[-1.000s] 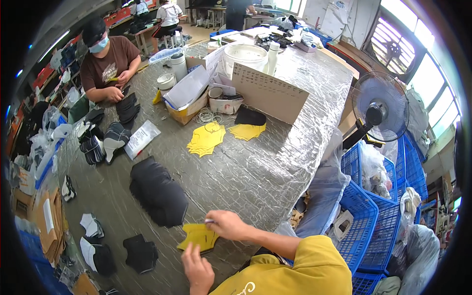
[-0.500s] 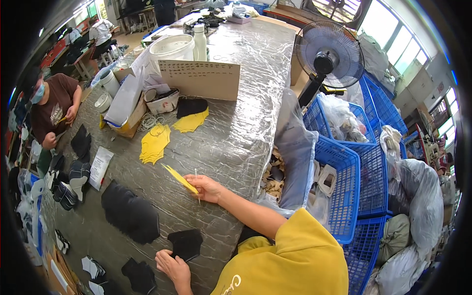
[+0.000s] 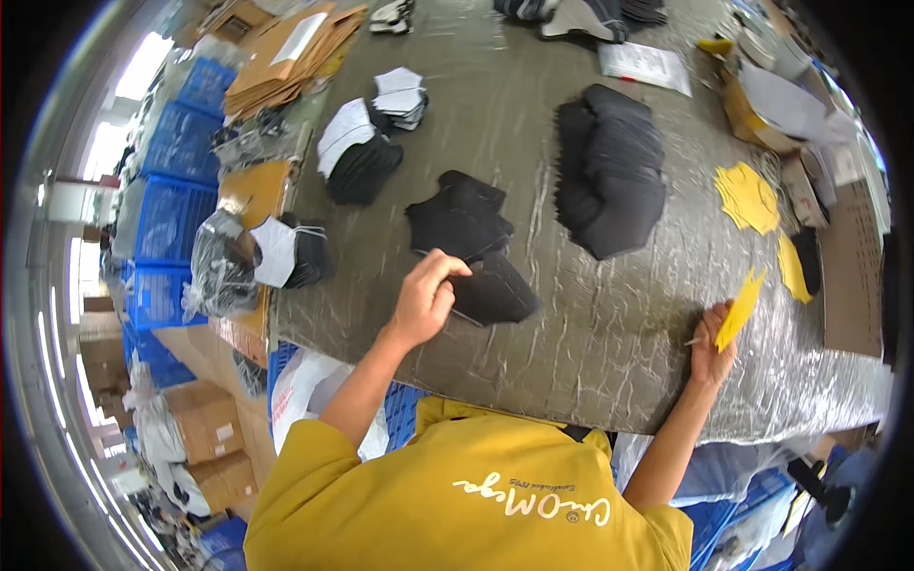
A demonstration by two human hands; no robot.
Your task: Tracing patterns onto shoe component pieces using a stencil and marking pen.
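A yellow piece (image 3: 739, 312) was grasped in the right hand (image 3: 714, 344), with a thin pale stick (image 3: 694, 342) held there too. The left hand (image 3: 425, 297) was curled at a black piece (image 3: 497, 288) just to its right; whether that was pinched could not be told. Other black pieces (image 3: 455, 214) were spread just beyond. The yellow piece was judged light and fairly stiff, best gripped by an edge; the black one, light, pliable, best lifted by a corner.

Looks like a workshop, judging by black cut pieces (image 3: 462, 221) at centre, blue crates (image 3: 175, 217) at left, cardboard boxes (image 3: 204, 417) lower left.
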